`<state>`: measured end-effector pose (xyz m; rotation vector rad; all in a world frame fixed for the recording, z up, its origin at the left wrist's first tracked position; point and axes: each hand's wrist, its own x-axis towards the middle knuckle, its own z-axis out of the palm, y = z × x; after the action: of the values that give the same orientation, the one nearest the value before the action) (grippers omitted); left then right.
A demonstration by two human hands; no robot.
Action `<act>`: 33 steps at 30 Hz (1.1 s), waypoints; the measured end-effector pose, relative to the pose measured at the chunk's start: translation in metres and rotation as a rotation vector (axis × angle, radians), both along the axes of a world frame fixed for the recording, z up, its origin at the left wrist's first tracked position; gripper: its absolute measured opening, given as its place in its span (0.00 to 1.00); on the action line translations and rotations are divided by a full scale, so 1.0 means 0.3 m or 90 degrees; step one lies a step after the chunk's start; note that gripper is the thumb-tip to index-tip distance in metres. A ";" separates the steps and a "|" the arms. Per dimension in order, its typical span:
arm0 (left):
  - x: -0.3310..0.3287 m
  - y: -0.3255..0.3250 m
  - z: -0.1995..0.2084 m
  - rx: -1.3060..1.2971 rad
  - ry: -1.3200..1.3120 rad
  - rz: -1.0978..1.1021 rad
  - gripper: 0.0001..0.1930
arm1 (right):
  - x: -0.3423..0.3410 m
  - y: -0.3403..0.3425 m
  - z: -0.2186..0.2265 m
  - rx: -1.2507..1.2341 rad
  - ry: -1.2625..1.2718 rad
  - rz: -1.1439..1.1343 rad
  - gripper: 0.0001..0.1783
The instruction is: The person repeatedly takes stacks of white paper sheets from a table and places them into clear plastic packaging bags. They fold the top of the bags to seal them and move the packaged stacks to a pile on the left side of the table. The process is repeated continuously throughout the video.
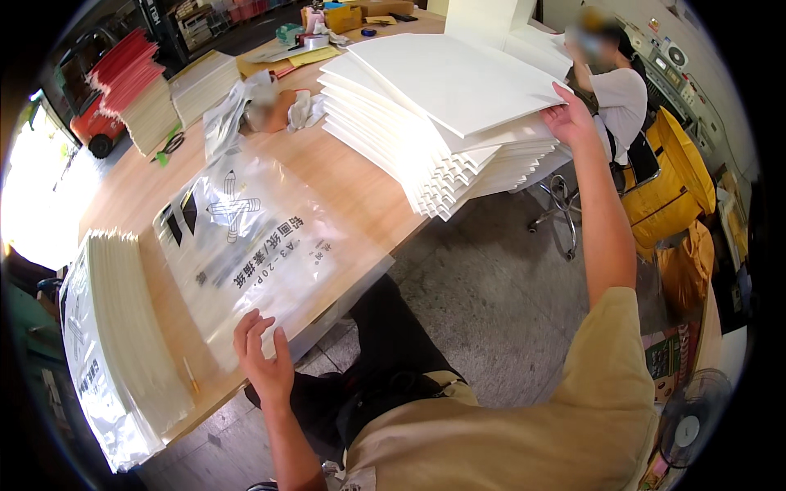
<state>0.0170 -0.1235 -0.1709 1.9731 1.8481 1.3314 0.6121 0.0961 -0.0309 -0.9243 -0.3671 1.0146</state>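
At the far right corner of a tall stack of white drawing paper (467, 78), my right hand (569, 121) grips the edge of the top sheets, thumb above and fingers beneath. The layers under them are fanned and staggered. Nearer to me, a clear plastic bag (286, 286) printed with crossed pencils lies flat on the table. My left hand (266, 356) hovers by its near edge, holding nothing, fingers apart and slightly curled. To the left stands a thick pile of filled paper packs (123, 327) in similar clear bags.
Black-handled scissors (173, 143) and crumpled plastic (229, 114) lie on the wooden table (360, 188). Red and white paper piles (139, 90) stand at the far left. A seated person (618, 98) is at the right, by a yellow bag (675, 176) and a wheeled chair base (559, 204).
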 end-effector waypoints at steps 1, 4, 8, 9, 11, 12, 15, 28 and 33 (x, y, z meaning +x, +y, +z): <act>-0.001 0.000 0.001 0.001 -0.002 0.000 0.09 | 0.004 0.004 -0.007 -0.002 -0.019 0.013 0.24; -0.003 -0.004 0.007 0.001 -0.007 0.002 0.09 | -0.022 0.002 -0.011 -0.024 -0.086 0.059 0.24; 0.002 -0.011 0.016 0.006 -0.007 -0.001 0.09 | -0.075 -0.013 -0.011 -0.023 -0.133 0.083 0.24; 0.003 -0.012 0.013 0.011 -0.005 -0.003 0.09 | -0.067 -0.004 -0.027 -0.005 -0.127 0.074 0.24; 0.002 -0.013 0.007 0.013 -0.016 -0.007 0.09 | -0.067 0.011 -0.045 0.008 -0.086 0.013 0.25; 0.001 -0.015 0.006 0.015 -0.020 -0.007 0.09 | -0.074 0.018 -0.044 0.015 -0.064 -0.016 0.25; -0.005 -0.028 0.016 0.000 -0.035 -0.023 0.10 | -0.111 -0.006 -0.011 0.107 -0.031 0.011 0.26; 0.042 0.144 0.249 -0.042 -0.747 -0.388 0.28 | -0.485 -0.248 0.101 0.133 -0.022 0.183 0.24; 0.027 0.168 0.296 -0.061 -1.062 -0.404 0.35 | -0.818 -0.433 -0.052 0.066 -0.037 0.281 0.28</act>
<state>0.0250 -0.0731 -0.0822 0.5839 0.3988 1.6182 0.3667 -0.0337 -0.0465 -0.7963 -0.6874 1.3584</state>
